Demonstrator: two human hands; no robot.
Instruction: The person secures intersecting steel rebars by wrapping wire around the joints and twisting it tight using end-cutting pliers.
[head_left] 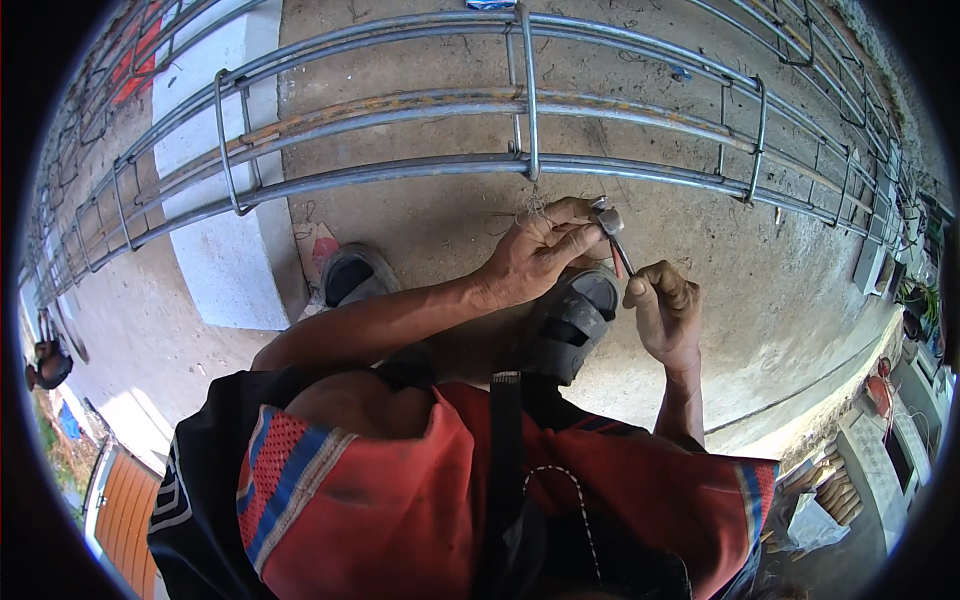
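Pincers (611,222) with a grey metal head and a reddish handle slant between my two hands, in front of the steel bar frame. My right hand (668,308) is closed on the handle end, thumb and fingers pinched together. My left hand (535,250) is closed, with its thumb and fingertips right at the pincers' head. Thin tangled wires (537,203) stick out by the left fingers, which seem to pinch them; the exact grip is partly hidden. Both hands are above my sandalled right foot (575,318), below the lowest bar.
A long cage of steel bars (400,172) with square stirrups (532,95) curves across the far side. Under its left part lies a white block or slab (225,250). My left sandal (355,272) is on the concrete floor (430,240). At lower right lie stacked pieces (838,495).
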